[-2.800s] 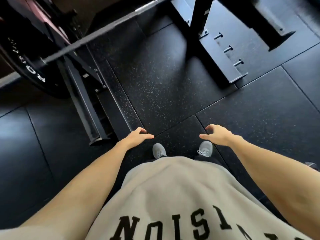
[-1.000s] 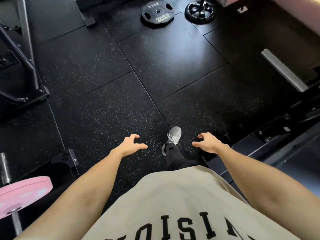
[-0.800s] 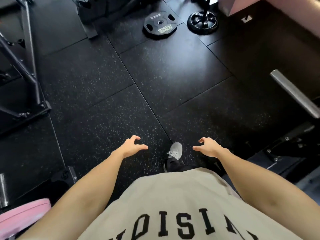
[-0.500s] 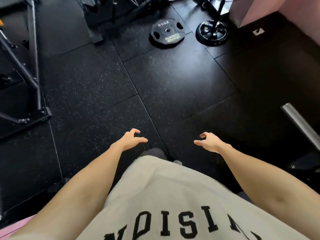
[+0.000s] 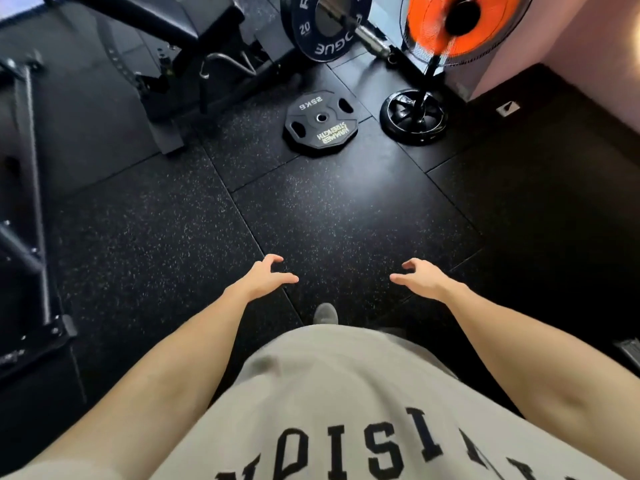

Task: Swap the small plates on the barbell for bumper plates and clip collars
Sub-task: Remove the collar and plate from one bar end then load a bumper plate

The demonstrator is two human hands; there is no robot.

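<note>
A black 25 kg plate (image 5: pixel 320 123) with grip holes lies flat on the rubber floor ahead of me. Behind it a dark 20 kg bumper plate (image 5: pixel 313 32) stands upright on a barbell, whose steel sleeve (image 5: pixel 370 38) sticks out to the right. My left hand (image 5: pixel 265 277) and my right hand (image 5: pixel 420 277) hover side by side in front of my waist, fingers spread, holding nothing. Both are well short of the plates. No collars are visible.
A standing fan with an orange blade (image 5: pixel 457 20) and a round black base (image 5: pixel 414 116) stands right of the flat plate. A black bench (image 5: pixel 162 26) fills the far left. A black rack frame (image 5: pixel 33 188) runs down the left edge. A pink wall (image 5: pixel 595 53) closes the right.
I have turned away from the racked barbell and walked forward. The flat plate and fan base have drawn nearer, and the bumper plate and bench have come into view. Both hands stay empty.
</note>
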